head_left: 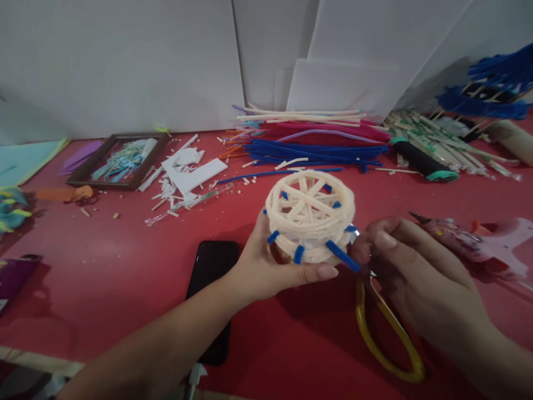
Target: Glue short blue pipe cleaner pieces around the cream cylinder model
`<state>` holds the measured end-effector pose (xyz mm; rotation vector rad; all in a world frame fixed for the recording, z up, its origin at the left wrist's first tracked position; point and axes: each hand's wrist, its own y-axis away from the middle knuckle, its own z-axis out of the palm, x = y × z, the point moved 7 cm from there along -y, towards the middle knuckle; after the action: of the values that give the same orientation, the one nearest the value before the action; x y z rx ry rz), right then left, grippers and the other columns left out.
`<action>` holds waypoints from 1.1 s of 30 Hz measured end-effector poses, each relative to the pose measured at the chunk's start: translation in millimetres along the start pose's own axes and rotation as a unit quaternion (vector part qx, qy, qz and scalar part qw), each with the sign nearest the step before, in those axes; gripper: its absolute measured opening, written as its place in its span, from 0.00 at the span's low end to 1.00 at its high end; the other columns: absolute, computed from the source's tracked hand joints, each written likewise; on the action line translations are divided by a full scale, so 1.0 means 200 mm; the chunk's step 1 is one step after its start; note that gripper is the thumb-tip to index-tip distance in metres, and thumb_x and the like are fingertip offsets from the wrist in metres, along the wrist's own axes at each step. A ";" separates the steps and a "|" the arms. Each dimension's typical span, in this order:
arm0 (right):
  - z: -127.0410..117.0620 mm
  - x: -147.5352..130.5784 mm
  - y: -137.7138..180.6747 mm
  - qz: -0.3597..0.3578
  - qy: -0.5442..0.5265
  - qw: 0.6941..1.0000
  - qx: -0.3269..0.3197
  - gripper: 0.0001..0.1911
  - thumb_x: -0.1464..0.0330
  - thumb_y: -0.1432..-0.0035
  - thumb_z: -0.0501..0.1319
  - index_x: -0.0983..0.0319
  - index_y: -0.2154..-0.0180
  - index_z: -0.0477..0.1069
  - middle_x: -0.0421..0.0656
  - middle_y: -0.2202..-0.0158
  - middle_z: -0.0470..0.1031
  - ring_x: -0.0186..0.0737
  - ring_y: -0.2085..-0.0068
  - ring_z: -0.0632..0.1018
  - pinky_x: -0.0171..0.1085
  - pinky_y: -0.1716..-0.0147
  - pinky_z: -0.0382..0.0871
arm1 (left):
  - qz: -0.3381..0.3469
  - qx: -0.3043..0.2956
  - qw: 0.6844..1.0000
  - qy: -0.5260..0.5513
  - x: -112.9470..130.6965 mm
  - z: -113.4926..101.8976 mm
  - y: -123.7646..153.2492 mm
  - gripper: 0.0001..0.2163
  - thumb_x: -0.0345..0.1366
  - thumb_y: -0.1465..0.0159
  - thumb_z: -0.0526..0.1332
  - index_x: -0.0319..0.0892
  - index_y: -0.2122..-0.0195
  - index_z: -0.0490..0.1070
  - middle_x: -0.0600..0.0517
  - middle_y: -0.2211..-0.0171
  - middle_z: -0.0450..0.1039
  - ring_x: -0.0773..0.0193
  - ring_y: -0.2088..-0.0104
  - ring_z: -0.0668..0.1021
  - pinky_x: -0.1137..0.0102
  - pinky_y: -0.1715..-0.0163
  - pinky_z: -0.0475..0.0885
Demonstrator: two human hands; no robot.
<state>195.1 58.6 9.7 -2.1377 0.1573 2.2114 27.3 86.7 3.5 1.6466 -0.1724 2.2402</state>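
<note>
My left hand is wrapped round a cream wheel-shaped craft, made of fuzzy pipe cleaners with crossing spokes on top. Short blue pieces stick out around its side and show inside the rim. One longer blue pipe cleaner piece juts toward the right. At its outer end, the thumb and fingers of my right hand are pinched together. Beneath that hand are scissors with yellow handles; their blades are mostly hidden behind my fingers and the craft.
A black phone with a white cable lies under my left forearm. Behind are bundled blue pipe cleaners, white scraps and a brown frame. A pink glue gun and a black-and-green roll lie on the right.
</note>
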 end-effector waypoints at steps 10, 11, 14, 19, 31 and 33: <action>0.10 -0.32 0.17 -0.515 0.353 0.778 -0.071 0.16 0.72 0.40 0.64 0.53 0.51 0.74 0.43 0.67 0.76 0.40 0.68 0.77 0.39 0.71 0.73 | -0.054 -0.040 0.997 0.043 -0.04 0.02 0.02 0.30 0.32 0.53 0.78 0.43 0.52 0.65 0.44 0.52 0.81 0.47 0.49 0.82 0.53 0.47 0.79; 0.10 -0.32 0.17 -0.515 0.359 0.775 -0.079 0.16 0.71 0.40 0.64 0.53 0.51 0.74 0.43 0.67 0.76 0.40 0.68 0.77 0.40 0.71 0.73 | -0.053 -0.043 0.997 0.044 -0.05 0.02 0.02 0.30 0.32 0.53 0.78 0.43 0.52 0.65 0.44 0.52 0.81 0.47 0.49 0.83 0.53 0.48 0.79; 0.07 -0.29 0.16 -0.476 0.342 0.807 -0.069 0.15 0.69 0.39 0.62 0.53 0.51 0.73 0.44 0.65 0.77 0.43 0.65 0.78 0.41 0.68 0.74 | -0.043 -0.026 0.998 0.041 -0.04 0.00 0.02 0.33 0.32 0.55 0.79 0.45 0.52 0.64 0.44 0.51 0.81 0.46 0.49 0.82 0.54 0.50 0.80; -0.01 -0.21 0.06 -0.336 0.327 0.883 -0.006 0.05 0.64 0.37 0.61 0.55 0.59 0.72 0.43 0.67 0.77 0.41 0.69 0.78 0.41 0.70 0.73 | -0.023 -0.034 0.998 0.047 -0.02 -0.01 0.01 0.35 0.37 0.55 0.79 0.45 0.48 0.64 0.42 0.47 0.79 0.45 0.45 0.80 0.56 0.49 0.80; 0.07 -0.21 0.04 -0.318 0.304 0.894 -0.085 0.04 0.63 0.37 0.62 0.51 0.64 0.77 0.41 0.66 0.81 0.39 0.66 0.81 0.37 0.69 0.73 | -0.030 -0.108 0.993 0.023 -0.03 0.04 -0.01 0.27 0.36 0.56 0.80 0.42 0.55 0.75 0.43 0.54 0.81 0.44 0.49 0.82 0.48 0.44 0.74; -0.09 -0.23 -0.04 -0.303 0.330 0.893 -0.044 0.06 0.59 0.36 0.62 0.50 0.62 0.78 0.41 0.63 0.81 0.40 0.64 0.81 0.39 0.66 0.74 | -0.038 -0.056 0.996 0.051 -0.03 0.00 -0.03 0.22 0.42 0.52 0.78 0.42 0.58 0.77 0.44 0.58 0.82 0.47 0.53 0.83 0.50 0.46 0.75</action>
<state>214.6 66.0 55.1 -2.4433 -0.5209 1.1336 31.1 90.5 -2.2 1.4537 -0.2031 2.2086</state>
